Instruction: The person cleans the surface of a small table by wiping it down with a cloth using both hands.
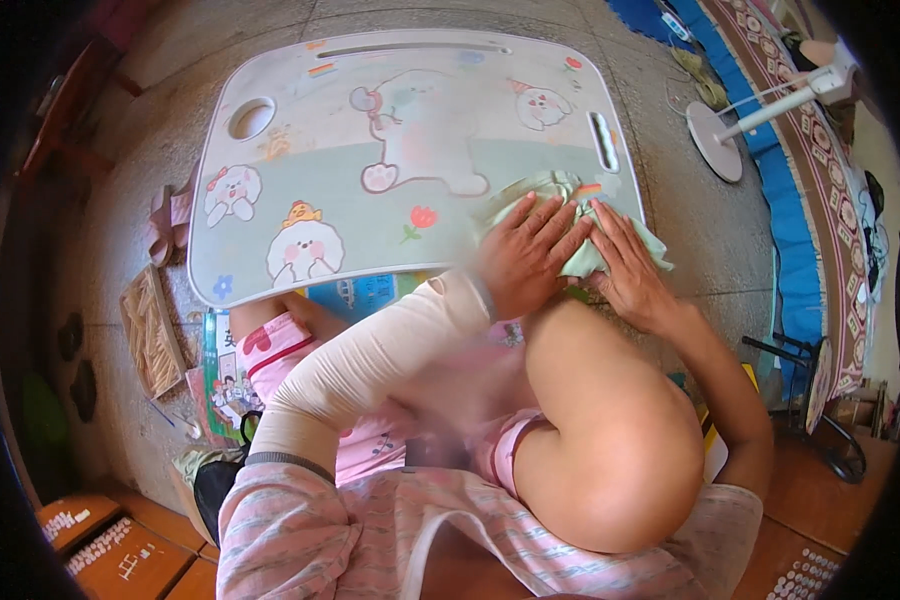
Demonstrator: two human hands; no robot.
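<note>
A small lap table (pixel 300 195) with a cartoon dog print and a white rim stands before me. Near its right front corner lies a pale green cloth (pixel 652 251), bunched and partly hanging past the edge. My left hand (pixel 521 255), its arm in a cream sleeve, presses flat on the cloth with the fingers spread. Close beside it, my right hand (pixel 626 266) rests on the cloth's right part, fingers extended and pointing away from me. Both palms are hidden, so whether cloth is pinched beneath them does not show. My bent bare knee rises just below my right hand.
A basket of light wooden sticks (pixel 152 330), pink sandals (pixel 166 225) and books (pixel 225 375) lie on the floor at left. At right are a white stand with a round base (pixel 712 142), a black-framed folding stool (pixel 817 390) and a bed edge with blue cloth (pixel 787 240).
</note>
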